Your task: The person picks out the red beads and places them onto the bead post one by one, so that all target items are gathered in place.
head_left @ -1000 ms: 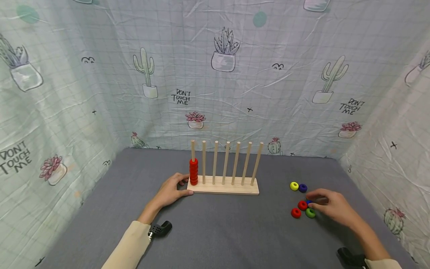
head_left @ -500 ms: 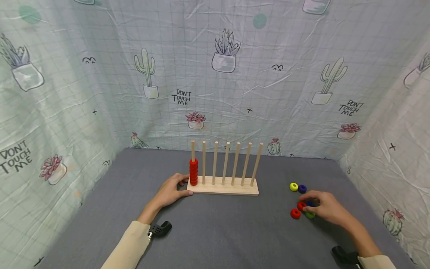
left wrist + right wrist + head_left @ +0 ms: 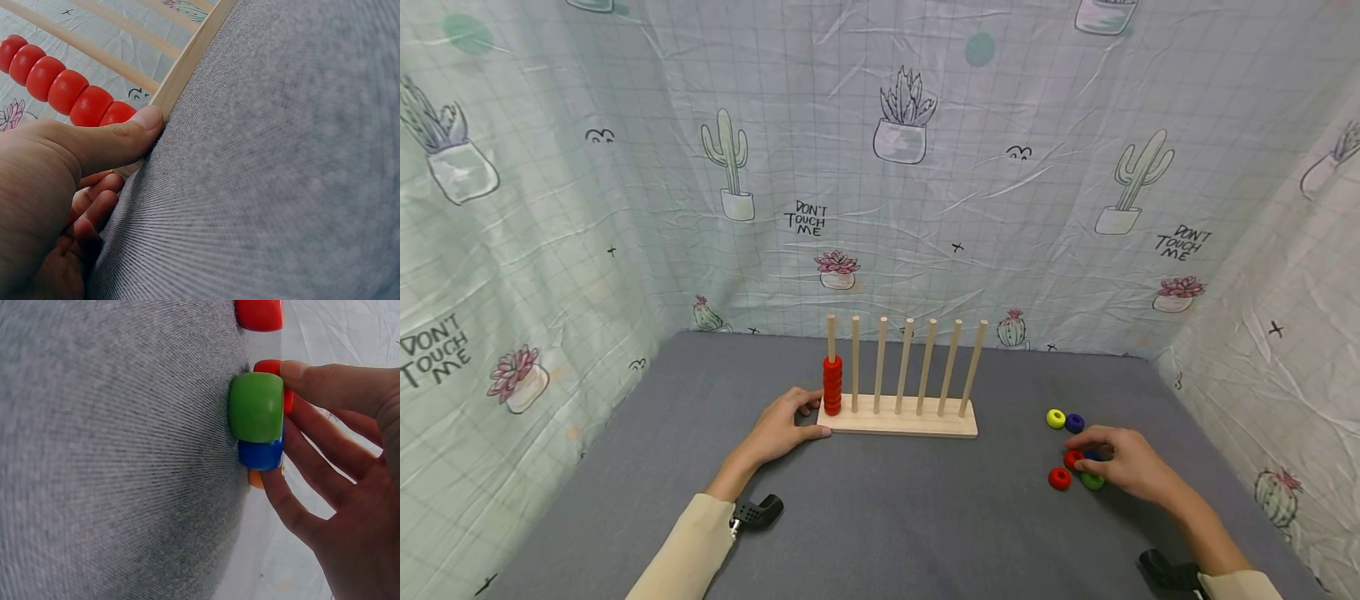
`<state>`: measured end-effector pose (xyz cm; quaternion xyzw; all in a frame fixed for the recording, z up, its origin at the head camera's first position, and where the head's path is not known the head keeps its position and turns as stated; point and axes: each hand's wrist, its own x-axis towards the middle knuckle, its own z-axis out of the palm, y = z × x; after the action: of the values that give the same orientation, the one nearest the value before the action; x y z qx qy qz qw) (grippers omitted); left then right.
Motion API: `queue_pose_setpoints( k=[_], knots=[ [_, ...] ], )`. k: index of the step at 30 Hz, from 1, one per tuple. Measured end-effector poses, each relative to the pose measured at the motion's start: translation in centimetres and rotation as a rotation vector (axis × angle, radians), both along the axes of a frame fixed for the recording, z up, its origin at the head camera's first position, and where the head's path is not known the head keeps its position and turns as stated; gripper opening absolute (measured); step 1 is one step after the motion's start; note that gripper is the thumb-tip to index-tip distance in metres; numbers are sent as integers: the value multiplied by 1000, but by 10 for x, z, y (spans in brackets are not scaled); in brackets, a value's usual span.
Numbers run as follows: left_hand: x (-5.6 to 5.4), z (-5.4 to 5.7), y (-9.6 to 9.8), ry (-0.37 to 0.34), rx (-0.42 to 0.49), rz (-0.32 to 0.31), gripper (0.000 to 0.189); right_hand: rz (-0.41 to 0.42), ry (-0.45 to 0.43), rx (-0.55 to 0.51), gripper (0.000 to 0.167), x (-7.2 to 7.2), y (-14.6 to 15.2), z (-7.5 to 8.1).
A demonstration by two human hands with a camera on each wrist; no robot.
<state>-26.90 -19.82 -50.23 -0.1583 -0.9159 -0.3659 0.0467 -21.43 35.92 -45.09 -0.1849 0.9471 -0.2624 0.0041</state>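
Note:
In the head view a wooden peg rack (image 3: pixel 898 423) carries a row of upright pegs. Red beads (image 3: pixel 832 385) are stacked on its leftmost peg. My left hand (image 3: pixel 781 427) grips the rack's left end, thumb (image 3: pixel 134 128) on the front edge and fingers curled behind. On the right, my right hand (image 3: pixel 1127 462) pinches a red bead (image 3: pixel 1072 458) between thumb and fingers, low at the cloth. A green bead (image 3: pixel 256 406) and a blue bead (image 3: pixel 262 455) lie right beside it, partly covered by the hand in the head view.
Another red bead (image 3: pixel 1060 478) lies nearer the front. Farther back, a yellow bead (image 3: pixel 1056 419) and a dark blue bead (image 3: pixel 1075 423) sit side by side. An orange bead (image 3: pixel 255 479) peeks out in the right wrist view. Printed cloth (image 3: pixel 955 192) hangs behind the grey surface (image 3: pixel 910 517).
My right hand has shifted left from near the blue bead onto the red bead, now between its thumb and fingers. My left hand stays on the rack.

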Motion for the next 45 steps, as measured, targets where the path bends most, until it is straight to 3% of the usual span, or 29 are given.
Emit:
queue_pose_setpoints(
  k=[18,26,45],
  knots=[
    [1,2,1,-24,5,5,73,19,114,-69,20,0,0,7],
    [0,3,1,-24,-3,6,73,20,58,-122,22,-1,-8,11],
    [2,4,2,-32,3,2,72,31,136,-28,18,-8,-27,21]
  ],
)
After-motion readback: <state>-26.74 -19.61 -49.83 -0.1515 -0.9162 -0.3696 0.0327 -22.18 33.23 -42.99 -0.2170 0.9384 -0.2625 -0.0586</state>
